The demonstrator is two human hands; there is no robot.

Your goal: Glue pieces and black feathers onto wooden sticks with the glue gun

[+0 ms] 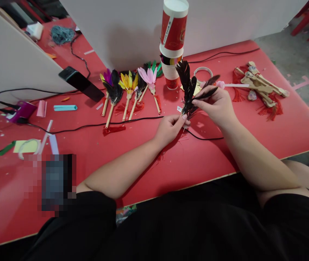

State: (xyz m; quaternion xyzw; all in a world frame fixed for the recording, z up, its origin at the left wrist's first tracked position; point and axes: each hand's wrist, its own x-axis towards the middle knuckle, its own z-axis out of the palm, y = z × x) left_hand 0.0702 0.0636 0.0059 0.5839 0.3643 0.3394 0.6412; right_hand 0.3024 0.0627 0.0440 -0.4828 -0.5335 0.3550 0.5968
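A bunch of black feathers stands upright above the red table, fanned out at the top. My left hand pinches the bunch at its base, where a red tassel hangs down onto the table. My right hand is closed on one black feather that sticks out to the right of the bunch. Both forearms rest on the table's near edge.
Several finished feather sticks with red tassels lie in a row behind my hands. A stack of red paper cups stands at the back. A tape roll, a pile of wooden pieces, a black cable and a phone also lie on the table.
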